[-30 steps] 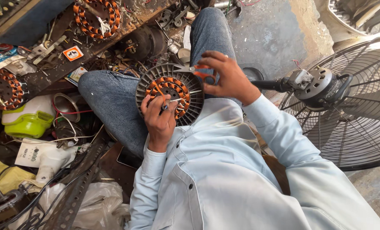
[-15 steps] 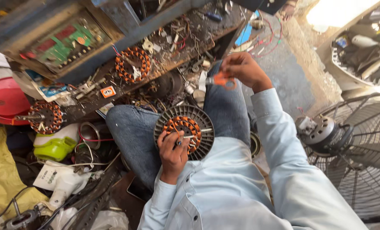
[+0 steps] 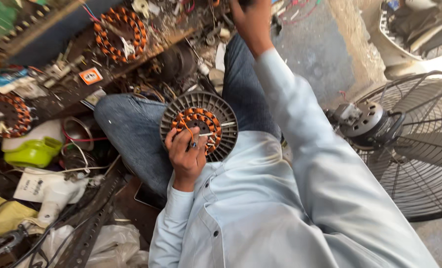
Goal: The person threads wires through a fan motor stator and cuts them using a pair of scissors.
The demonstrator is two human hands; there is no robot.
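1. The left hand [image 3: 187, 151] has its fingers curled around the near rim of a round fan motor part [image 3: 199, 126], with the thumb and fingertips pressed on the copper windings at its middle. It holds the part firmly.
2. The fan motor part rests on the person's lap, against the jeans [image 3: 131, 134], with its dark ribbed ring facing up and the orange coils inside it. A thin orange wire runs from the coils under the fingers.
3. The right hand [image 3: 248, 17] is stretched far forward to the top edge of the view, over the cluttered workbench [image 3: 72, 94]. Its fingers are cut off by the frame, so I cannot tell whether they are spread or closed, or what they touch.
4. On the workbench lies a second ring of copper coils [image 3: 120, 33] near the far edge, and a third coil ring [image 3: 5, 113] at the left edge.
5. Below the bench sits a green and white plastic jug [image 3: 32, 146]; what it holds cannot be seen. Beside it lies a white plastic bottle [image 3: 52, 191] on its side among loose wires.
6. On the right stands a large fan [image 3: 379, 124], its motor hub just beside the person's right sleeve, with the wire guard behind it.
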